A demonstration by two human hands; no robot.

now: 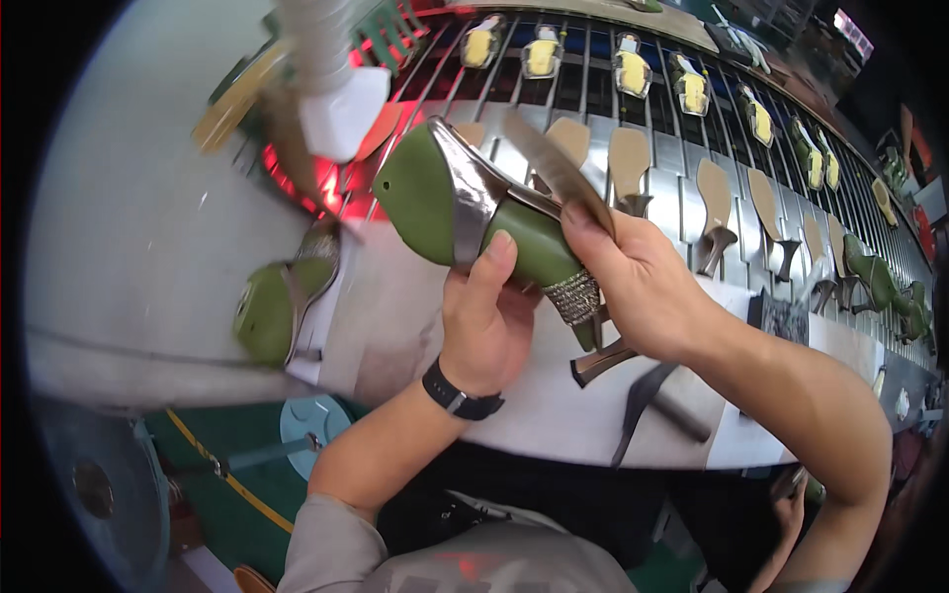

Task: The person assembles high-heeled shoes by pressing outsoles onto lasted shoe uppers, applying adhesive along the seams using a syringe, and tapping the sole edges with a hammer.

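Holding a green high-heeled shoe [465, 203] on its last, sole side up, just above the white bench edge [554, 415], likely so the sole faces the worker. Left hand [486, 321] wraps the shoe from below, fingers clamped on the green upper, thumb up. Right hand [638, 282] is above the heel end, fingers closed on a loose silver strap [554, 168]. A 2nd green shoe [282, 301] lies left of the held one.

Black wristwatch [461, 393], short grey sleeve [326, 539]
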